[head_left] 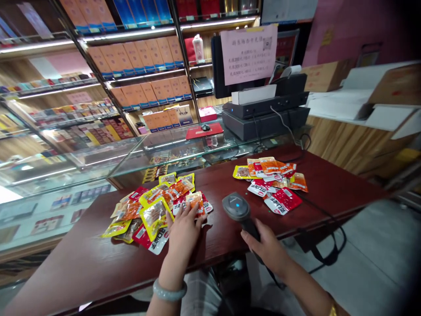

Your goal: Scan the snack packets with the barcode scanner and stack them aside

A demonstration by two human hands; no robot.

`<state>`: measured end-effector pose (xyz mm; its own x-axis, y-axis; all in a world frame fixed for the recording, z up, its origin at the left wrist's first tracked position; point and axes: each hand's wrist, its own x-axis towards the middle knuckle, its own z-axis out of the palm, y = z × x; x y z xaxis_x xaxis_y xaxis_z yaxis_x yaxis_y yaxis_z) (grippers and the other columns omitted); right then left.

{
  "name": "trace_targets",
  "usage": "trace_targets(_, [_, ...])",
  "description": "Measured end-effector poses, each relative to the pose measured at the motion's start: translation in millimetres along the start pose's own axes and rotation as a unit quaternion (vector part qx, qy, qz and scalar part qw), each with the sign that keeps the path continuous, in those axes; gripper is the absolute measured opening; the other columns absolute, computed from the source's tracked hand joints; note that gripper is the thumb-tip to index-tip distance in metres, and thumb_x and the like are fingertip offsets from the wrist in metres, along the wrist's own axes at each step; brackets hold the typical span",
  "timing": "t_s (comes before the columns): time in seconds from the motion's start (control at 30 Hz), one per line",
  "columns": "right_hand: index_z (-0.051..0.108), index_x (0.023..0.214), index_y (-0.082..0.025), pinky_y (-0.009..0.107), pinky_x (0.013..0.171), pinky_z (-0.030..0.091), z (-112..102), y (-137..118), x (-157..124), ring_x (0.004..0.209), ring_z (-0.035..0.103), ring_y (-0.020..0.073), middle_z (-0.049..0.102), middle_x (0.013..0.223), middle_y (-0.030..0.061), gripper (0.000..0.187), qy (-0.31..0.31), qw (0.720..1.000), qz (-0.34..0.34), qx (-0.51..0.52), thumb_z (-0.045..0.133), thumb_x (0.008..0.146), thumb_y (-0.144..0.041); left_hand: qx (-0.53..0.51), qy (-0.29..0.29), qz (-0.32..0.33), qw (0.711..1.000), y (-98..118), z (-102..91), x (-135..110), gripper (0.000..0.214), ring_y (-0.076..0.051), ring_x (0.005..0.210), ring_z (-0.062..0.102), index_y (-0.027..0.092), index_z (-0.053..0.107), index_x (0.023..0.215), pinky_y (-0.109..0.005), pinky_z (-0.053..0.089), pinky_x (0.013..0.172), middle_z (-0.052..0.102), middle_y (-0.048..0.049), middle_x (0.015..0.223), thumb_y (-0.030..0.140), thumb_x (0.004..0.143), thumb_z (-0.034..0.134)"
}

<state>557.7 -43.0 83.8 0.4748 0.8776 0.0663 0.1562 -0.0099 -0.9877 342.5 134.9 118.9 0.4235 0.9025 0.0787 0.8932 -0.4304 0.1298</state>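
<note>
My left hand [186, 226] reaches over the near right edge of a pile of snack packets [154, 215], fingers spread and lying on an orange packet [194, 199]. The pile mixes yellow, orange and red-and-white packets. My right hand [268, 245] grips the handle of a dark barcode scanner [237, 206], with a blue light on its head. The scanner is held above the table edge, between the left pile and a second, smaller pile of packets [271, 173] on the right. A red-and-white packet [283, 200] lies nearest the scanner in that pile.
The piles lie on a dark red wooden table [82, 263]. Behind stands a glass display counter [158, 151] with a red mat [204, 131] and a mouse [205, 127]. A cash drawer [263, 123] and cables are at the back right. Shelves of boxes [138, 57] line the wall.
</note>
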Motion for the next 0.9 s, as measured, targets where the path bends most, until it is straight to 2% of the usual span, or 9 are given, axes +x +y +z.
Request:
trace_targets(0.1, [0.08, 0.098, -0.03, 0.043, 0.077, 0.066, 1.5, -2.7, 1.0, 0.075, 0.073, 0.0291, 0.076, 0.075, -0.0013, 0.033, 0.004, 1.0, 0.0, -0.006, 0.086, 0.092, -0.062, -0.015, 0.002, 0.01, 1.0, 13.2, 3.1, -2.7, 0.047, -0.049, 0.183, 0.066, 0.027, 0.09, 0.169, -0.083, 0.035, 0.158, 0.077, -0.0229, 0.187, 0.036, 0.128, 0.071])
trace_targets(0.2, [0.085, 0.103, -0.028, 0.046, 0.083, 0.069, 1.1, -1.2, 1.6, 0.082, 0.079, 0.0326, 0.084, 0.083, 0.0024, 0.038, 0.012, 1.0, 0.0, -0.008, 0.085, 0.09, -0.063, -0.008, 0.028, 0.016, 0.999, 13.3, 3.2, 2.6, 0.04, -0.047, 0.177, 0.071, 0.021, 0.094, 0.154, -0.071, 0.045, 0.155, 0.08, -0.0258, 0.182, 0.041, 0.125, 0.076])
trace_targets(0.27, [0.087, 0.107, -0.027, 0.044, 0.078, 0.067, -0.2, 0.1, 1.0, 0.08, 0.078, 0.032, 0.082, 0.081, 0.0012, 0.04, 0.01, 1.0, 0.002, -0.003, 0.085, 0.09, -0.063, 0.017, 0.055, -0.002, 0.998, 8.5, 4.0, 6.4, 0.046, -0.05, 0.166, 0.077, 0.015, 0.094, 0.148, -0.063, 0.055, 0.145, 0.085, -0.0307, 0.17, 0.051, 0.124, 0.076])
trace_targets(0.37, [0.085, 0.106, -0.027, 0.04, 0.065, 0.06, -2.2, 1.5, -0.8, 0.067, 0.068, 0.028, 0.07, 0.07, -0.0044, 0.037, 0.002, 1.0, 0.009, 0.01, 0.086, 0.092, -0.061, 0.07, 0.08, -0.046, 0.993, 0.8, 9.4, 7.4, 0.063, -0.055, 0.148, 0.081, 0.007, 0.091, 0.147, -0.064, 0.064, 0.127, 0.087, -0.0373, 0.155, 0.063, 0.123, 0.074])
trace_targets(0.47, [0.082, 0.102, -0.029, 0.039, 0.066, 0.061, -3.4, 2.0, -2.0, 0.065, 0.067, 0.0271, 0.068, 0.068, -0.0058, 0.033, -0.001, 1.0, 0.008, 0.015, 0.087, 0.093, -0.06, 0.107, 0.067, -0.041, 0.991, -3.0, 16.5, 3.1, 0.067, -0.057, 0.144, 0.081, 0.004, 0.089, 0.146, -0.064, 0.065, 0.119, 0.085, -0.0392, 0.154, 0.064, 0.12, 0.077])
trace_targets(0.57, [0.083, 0.103, -0.029, 0.044, 0.079, 0.068, -4.4, 2.3, -1.7, 0.075, 0.075, 0.0302, 0.077, 0.076, -0.002, 0.034, -0.002, 1.0, -0.003, 0.006, 0.085, 0.092, -0.062, 0.127, 0.053, -0.016, 0.99, -2.8, 18.1, -3.3, 0.064, -0.054, 0.141, 0.081, 0.006, 0.09, 0.146, -0.06, 0.064, 0.119, 0.088, -0.0358, 0.147, 0.063, 0.121, 0.077])
trace_targets(0.7, [0.09, 0.111, -0.026, 0.051, 0.098, 0.074, -7.0, 4.9, -0.4, 0.095, 0.087, 0.037, 0.095, 0.1, 0.0077, 0.043, -0.004, 1.0, -0.009, 0.003, 0.085, 0.093, -0.065, 0.128, 0.037, -0.013, 0.991, -4.1, 8.8, -14.2, 0.061, -0.053, 0.139, 0.084, 0.006, 0.091, 0.144, -0.058, 0.065, 0.119, 0.089, -0.0353, 0.143, 0.061, 0.121, 0.078])
trace_targets(0.8, [0.092, 0.116, -0.025, 0.052, 0.101, 0.074, -9.3, 8.7, 0.2, 0.103, 0.09, 0.0396, 0.1, 0.111, 0.0117, 0.048, -0.005, 1.0, -0.012, 0.003, 0.085, 0.094, -0.068, 0.127, 0.009, -0.022, 0.992, -9.8, -0.2, -22.2, 0.056, -0.055, 0.145, 0.083, 0.011, 0.092, 0.141, -0.059, 0.066, 0.118, 0.089, -0.0353, 0.147, 0.061, 0.119, 0.08])
trace_targets(0.9, [0.091, 0.113, -0.024, 0.052, 0.1, 0.074, -10.4, 11.6, 0.4, 0.105, 0.091, 0.0408, 0.101, 0.11, 0.0134, 0.049, 0.001, 1.0, -0.01, -0.003, 0.086, 0.094, -0.069, 0.123, -0.03, -0.017, 0.992, -16.8, -3.3, -25.9, 0.049, -0.055, 0.151, 0.081, 0.014, 0.091, 0.131, -0.058, 0.065, 0.12, 0.089, -0.0355, 0.148, 0.061, 0.116, 0.084])
